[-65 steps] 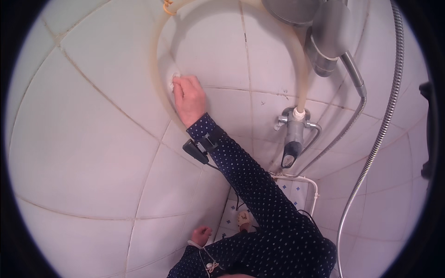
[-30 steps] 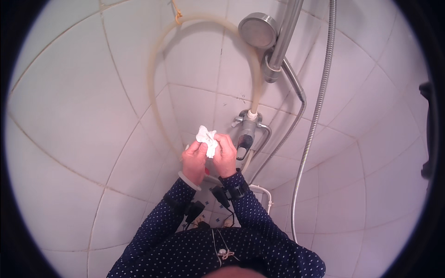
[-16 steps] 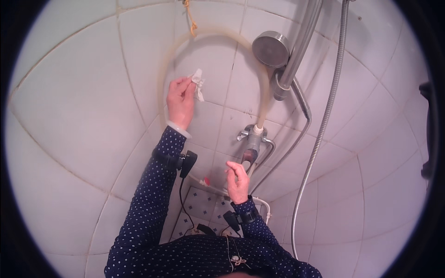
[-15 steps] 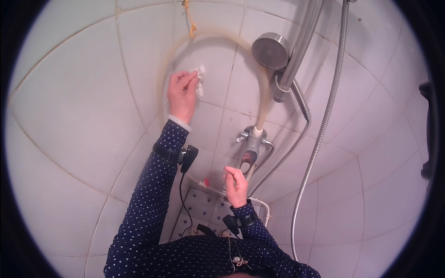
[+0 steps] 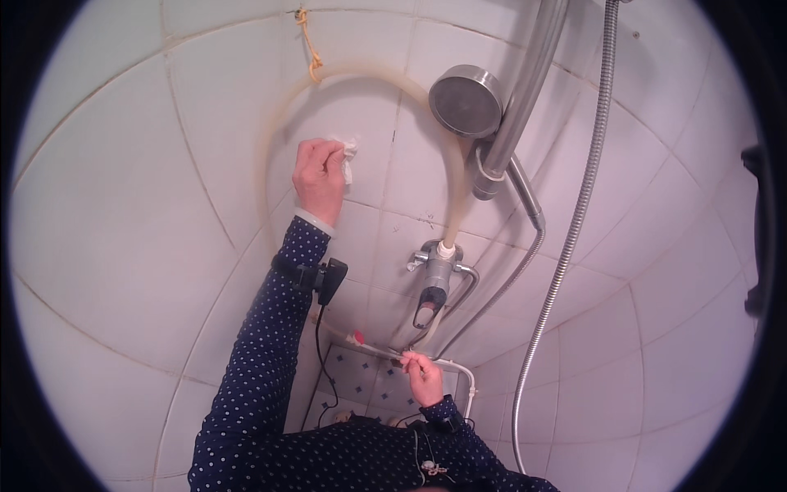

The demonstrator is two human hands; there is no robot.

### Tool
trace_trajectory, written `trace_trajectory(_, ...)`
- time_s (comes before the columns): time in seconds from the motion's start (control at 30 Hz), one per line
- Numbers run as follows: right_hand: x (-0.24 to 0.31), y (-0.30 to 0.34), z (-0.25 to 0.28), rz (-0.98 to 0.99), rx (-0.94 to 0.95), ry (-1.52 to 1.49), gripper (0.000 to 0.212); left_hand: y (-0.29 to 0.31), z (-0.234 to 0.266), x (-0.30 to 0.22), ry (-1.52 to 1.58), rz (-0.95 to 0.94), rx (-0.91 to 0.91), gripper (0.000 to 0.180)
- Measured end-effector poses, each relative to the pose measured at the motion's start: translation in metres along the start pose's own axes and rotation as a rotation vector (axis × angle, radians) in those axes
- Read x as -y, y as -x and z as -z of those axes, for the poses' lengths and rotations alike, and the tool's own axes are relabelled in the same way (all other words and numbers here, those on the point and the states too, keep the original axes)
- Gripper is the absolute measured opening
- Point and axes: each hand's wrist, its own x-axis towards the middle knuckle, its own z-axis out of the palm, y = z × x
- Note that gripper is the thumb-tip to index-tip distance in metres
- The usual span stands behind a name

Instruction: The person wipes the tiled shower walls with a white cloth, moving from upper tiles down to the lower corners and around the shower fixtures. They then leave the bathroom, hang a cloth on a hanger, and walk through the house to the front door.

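Note:
My left hand (image 5: 320, 182) is raised at the tiled wall, its fingers pinched round a crumpled white tissue (image 5: 348, 162) that lies close to the tile. A pale, yellowish hose (image 5: 283, 107) arches on the wall around that hand. Low in front of my body, my right hand (image 5: 424, 381) has its fingers curled together; what is in them, if anything, is hidden. Above the right hand is the chrome shower mixer tap (image 5: 439, 269) with its lever (image 5: 428, 310), apart from the fingers. The hose rises from the top of this tap.
A round shower head (image 5: 466, 100) sits beside a metal riser bar (image 5: 533, 74). To the right hangs a long metal shower hose (image 5: 566, 246). An orange cord (image 5: 310, 45) holds up the pale hose. A white pipe (image 5: 459, 366) runs low near the patterned tiles (image 5: 352, 373).
My right hand has dropped away from the tap lever toward my body. My left hand, still with the tissue, is slightly lower in the picture. The view has shifted a little.

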Motion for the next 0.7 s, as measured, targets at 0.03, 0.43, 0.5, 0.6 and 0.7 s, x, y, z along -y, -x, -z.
trace_trajectory(0.03, -0.003, 0.002, 0.003, -0.018, -0.009, -0.018, 0.021, 0.001, -0.002, -0.001, -0.014, -0.012, -0.025, 0.008)
trace_trajectory(0.43, -0.008, 0.001, 0.011, -0.105, 0.017, 0.018, 0.021, 0.039, -0.009, 0.005, -0.02, -0.097, 0.102, 0.016)
trace_trajectory(0.5, -0.006, 0.002, 0.013, -0.087, 0.014, 0.002, 0.021, 0.044, -0.01, 0.007, -0.085, -0.035, 0.105, 0.016)
trace_trajectory(0.6, -0.004, 0.005, 0.017, -0.134, 0.003, 0.016, 0.021, 0.069, 0.001, -0.001, -0.027, -0.199, 0.162, 0.013)
trace_trajectory(0.7, -0.005, 0.007, 0.02, -0.158, 0.016, 0.042, 0.021, 0.071, 0.005, -0.002, -0.06, -0.136, 0.282, 0.014)
